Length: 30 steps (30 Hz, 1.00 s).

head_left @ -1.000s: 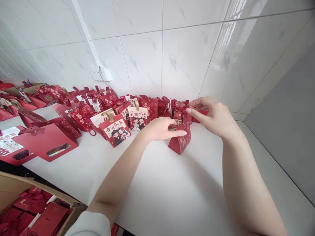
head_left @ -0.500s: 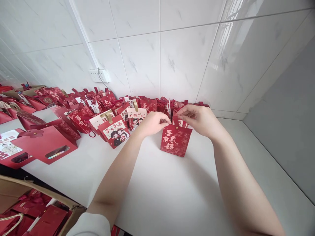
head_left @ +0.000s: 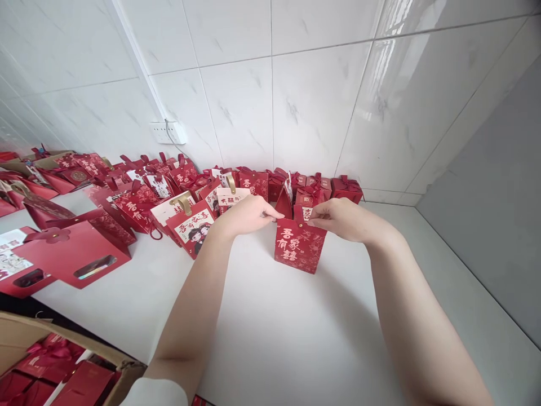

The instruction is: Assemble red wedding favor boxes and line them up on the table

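Observation:
A red gift box (head_left: 299, 246) with white Chinese characters and a gold stud at its top stands on the white table in front of me. My left hand (head_left: 253, 216) pinches its upper left corner between thumb and fingers. On the other side, my right hand (head_left: 344, 219) has its fingers closed at the upper right edge, beside the ribbon loop. The box's back is hidden. Just left of my left wrist stands a gift box with a cartoon couple (head_left: 195, 228) and a gold strap, partly covered by my forearm.
Many red gift boxes (head_left: 139, 206) crowd the table's back and left, up to the tiled wall (head_left: 313, 113). A large red box with a window (head_left: 84, 248) stands at left. Below it, a cardboard carton (head_left: 127, 366) holds more red boxes. A socket strip (head_left: 168, 133) is on the wall.
My right hand has come down from the ribbon loop to the box's top edge. My left hand has shifted slightly left and stays at the upper corner. The view has tilted a little.

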Each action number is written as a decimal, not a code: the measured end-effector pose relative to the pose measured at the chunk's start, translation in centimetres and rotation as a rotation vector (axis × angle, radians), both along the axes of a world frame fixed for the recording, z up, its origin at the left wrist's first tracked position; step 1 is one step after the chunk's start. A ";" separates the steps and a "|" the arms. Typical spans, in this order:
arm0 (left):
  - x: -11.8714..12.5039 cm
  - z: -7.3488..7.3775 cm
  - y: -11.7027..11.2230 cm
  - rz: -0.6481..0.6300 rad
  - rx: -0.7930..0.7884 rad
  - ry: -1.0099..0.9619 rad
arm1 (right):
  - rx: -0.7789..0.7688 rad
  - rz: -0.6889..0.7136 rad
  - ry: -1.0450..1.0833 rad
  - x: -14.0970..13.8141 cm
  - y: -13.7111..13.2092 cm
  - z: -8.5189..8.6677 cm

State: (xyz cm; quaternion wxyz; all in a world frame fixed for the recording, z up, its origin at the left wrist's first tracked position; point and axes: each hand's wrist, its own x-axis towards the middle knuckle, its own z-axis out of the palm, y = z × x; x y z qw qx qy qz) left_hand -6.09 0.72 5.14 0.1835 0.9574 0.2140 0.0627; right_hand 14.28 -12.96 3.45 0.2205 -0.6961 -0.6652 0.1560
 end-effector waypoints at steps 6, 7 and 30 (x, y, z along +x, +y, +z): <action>-0.4 -0.2 -0.1 0.004 -0.024 -0.006 | 0.008 -0.052 0.040 -0.2 -0.1 -0.2; -0.5 -0.2 -0.2 0.001 -0.031 -0.016 | 0.019 -0.057 0.042 -0.2 0.0 -0.4; 3.7 -2.6 -1.8 -0.045 0.211 -0.295 | 0.216 -0.007 0.118 0.8 -0.2 -0.3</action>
